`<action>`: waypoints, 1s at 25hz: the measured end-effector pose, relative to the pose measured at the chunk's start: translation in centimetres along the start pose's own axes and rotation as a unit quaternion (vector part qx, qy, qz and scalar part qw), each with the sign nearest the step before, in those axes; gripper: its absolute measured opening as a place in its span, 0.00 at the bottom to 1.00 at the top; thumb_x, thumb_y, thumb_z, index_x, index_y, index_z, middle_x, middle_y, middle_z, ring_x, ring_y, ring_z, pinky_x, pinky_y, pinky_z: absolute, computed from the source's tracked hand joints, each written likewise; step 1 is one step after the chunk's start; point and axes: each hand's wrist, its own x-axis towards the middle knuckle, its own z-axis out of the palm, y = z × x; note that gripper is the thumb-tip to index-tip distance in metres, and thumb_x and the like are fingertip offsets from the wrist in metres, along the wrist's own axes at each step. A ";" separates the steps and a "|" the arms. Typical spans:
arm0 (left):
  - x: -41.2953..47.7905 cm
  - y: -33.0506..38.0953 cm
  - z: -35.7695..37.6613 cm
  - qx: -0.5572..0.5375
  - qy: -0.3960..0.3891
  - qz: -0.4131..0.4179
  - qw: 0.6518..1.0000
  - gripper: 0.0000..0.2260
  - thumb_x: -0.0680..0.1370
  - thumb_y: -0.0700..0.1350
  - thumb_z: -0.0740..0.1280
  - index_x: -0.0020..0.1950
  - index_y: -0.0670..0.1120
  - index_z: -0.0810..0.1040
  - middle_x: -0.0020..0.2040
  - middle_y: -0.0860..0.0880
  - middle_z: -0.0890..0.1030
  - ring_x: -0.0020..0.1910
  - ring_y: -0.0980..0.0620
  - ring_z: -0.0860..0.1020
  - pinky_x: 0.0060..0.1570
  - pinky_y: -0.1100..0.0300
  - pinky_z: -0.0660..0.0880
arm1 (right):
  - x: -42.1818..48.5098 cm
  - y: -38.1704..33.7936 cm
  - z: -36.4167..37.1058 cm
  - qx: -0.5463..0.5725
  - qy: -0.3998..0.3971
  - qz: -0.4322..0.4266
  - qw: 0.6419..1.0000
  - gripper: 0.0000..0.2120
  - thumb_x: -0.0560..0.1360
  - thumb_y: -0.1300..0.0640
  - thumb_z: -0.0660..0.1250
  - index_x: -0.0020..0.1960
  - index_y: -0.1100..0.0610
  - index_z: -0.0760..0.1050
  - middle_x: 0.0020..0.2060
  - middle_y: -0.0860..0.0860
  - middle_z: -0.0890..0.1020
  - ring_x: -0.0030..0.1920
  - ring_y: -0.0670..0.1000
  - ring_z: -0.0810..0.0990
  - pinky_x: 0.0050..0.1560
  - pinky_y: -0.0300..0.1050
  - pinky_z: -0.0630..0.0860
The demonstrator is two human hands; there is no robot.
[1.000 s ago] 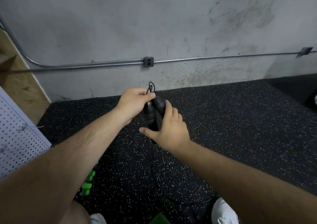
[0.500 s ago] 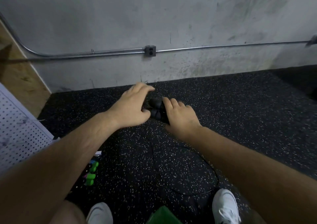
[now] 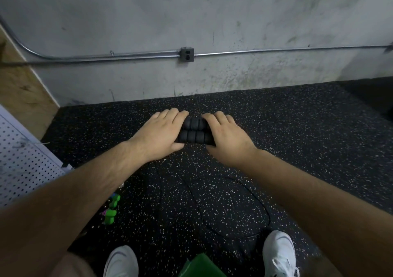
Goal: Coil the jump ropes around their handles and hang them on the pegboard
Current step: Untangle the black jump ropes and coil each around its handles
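Black handles (image 3: 194,133) gripped side by side, low by the floor (image 3: 297,128).
Left hand (image 3: 158,135) clasps their left ends, right hand (image 3: 226,137) the right; the rope (image 3: 267,214) trails loose across the floor below; pegboard (image 3: 21,160) stands at left.

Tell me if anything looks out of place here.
The black rope lies in a loose loop on the floor, uncoiled, while the left hand and right hand hold its handles. Green handles lie beside the pegboard, unhung.
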 end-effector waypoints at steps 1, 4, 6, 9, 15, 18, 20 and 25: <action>-0.1 -0.1 0.0 -0.002 0.002 0.003 1.000 0.37 0.75 0.54 0.70 0.79 0.43 0.59 0.67 0.46 0.71 0.66 0.46 0.71 0.69 0.50 0.66 | 0.1 0.0 0.1 0.019 -0.003 -0.003 1.000 0.32 0.74 0.56 0.69 0.75 0.55 0.60 0.65 0.54 0.68 0.62 0.58 0.69 0.62 0.55 0.72; -0.3 -0.4 0.0 -0.024 0.027 0.000 0.999 0.38 0.75 0.59 0.66 0.80 0.43 0.59 0.69 0.46 0.70 0.67 0.47 0.69 0.71 0.49 0.66 | 0.4 -0.4 0.3 0.029 0.016 -0.017 0.999 0.31 0.74 0.59 0.68 0.74 0.58 0.61 0.64 0.56 0.68 0.60 0.58 0.68 0.65 0.55 0.69; -0.4 -0.6 -0.2 -0.023 0.071 0.017 0.997 0.40 0.76 0.65 0.63 0.80 0.44 0.60 0.71 0.47 0.69 0.70 0.47 0.67 0.70 0.47 0.67 | 0.5 -0.6 0.2 0.034 0.033 -0.027 0.999 0.31 0.74 0.59 0.69 0.73 0.59 0.62 0.63 0.56 0.68 0.59 0.58 0.68 0.66 0.54 0.68; -0.5 -0.9 -0.5 0.000 0.118 0.069 0.991 0.39 0.77 0.71 0.57 0.80 0.47 0.61 0.70 0.47 0.73 0.67 0.46 0.70 0.65 0.46 0.71 | 0.4 -0.8 0.1 0.047 0.045 -0.031 0.997 0.32 0.73 0.59 0.70 0.74 0.60 0.61 0.63 0.57 0.68 0.60 0.58 0.68 0.66 0.53 0.68; -0.4 -1.3 -0.5 0.028 0.135 0.153 0.979 0.30 0.79 0.69 0.56 0.79 0.59 0.61 0.74 0.42 0.71 0.61 0.43 0.75 0.58 0.44 0.77 | -0.1 -1.0 -0.2 0.126 0.079 -0.017 0.989 0.28 0.73 0.62 0.70 0.71 0.60 0.66 0.61 0.55 0.71 0.61 0.56 0.71 0.65 0.50 0.71; -0.4 -1.7 -0.5 -0.015 0.115 0.168 0.979 0.25 0.81 0.64 0.59 0.78 0.63 0.62 0.69 0.45 0.73 0.59 0.45 0.74 0.56 0.45 0.76 | -0.4 -1.1 -0.6 0.191 0.101 0.017 0.976 0.27 0.73 0.60 0.72 0.69 0.58 0.67 0.60 0.52 0.72 0.57 0.51 0.74 0.59 0.48 0.76; -0.4 -2.0 -0.6 -0.059 0.122 0.140 0.981 0.24 0.81 0.63 0.61 0.77 0.61 0.65 0.64 0.46 0.75 0.56 0.46 0.74 0.54 0.45 0.78 | -0.3 -0.8 -0.6 0.293 0.121 0.088 0.944 0.36 0.70 0.59 0.77 0.73 0.55 0.62 0.63 0.51 0.70 0.58 0.47 0.75 0.60 0.42 0.76; -0.3 -2.5 -0.9 -0.104 0.114 0.088 0.984 0.24 0.80 0.64 0.58 0.76 0.63 0.65 0.63 0.48 0.74 0.59 0.47 0.73 0.56 0.44 0.78 | 0.4 -1.1 2.6 0.391 0.015 0.151 0.908 0.32 0.70 0.46 0.78 0.69 0.48 0.69 0.63 0.47 0.76 0.57 0.43 0.78 0.59 0.44 0.78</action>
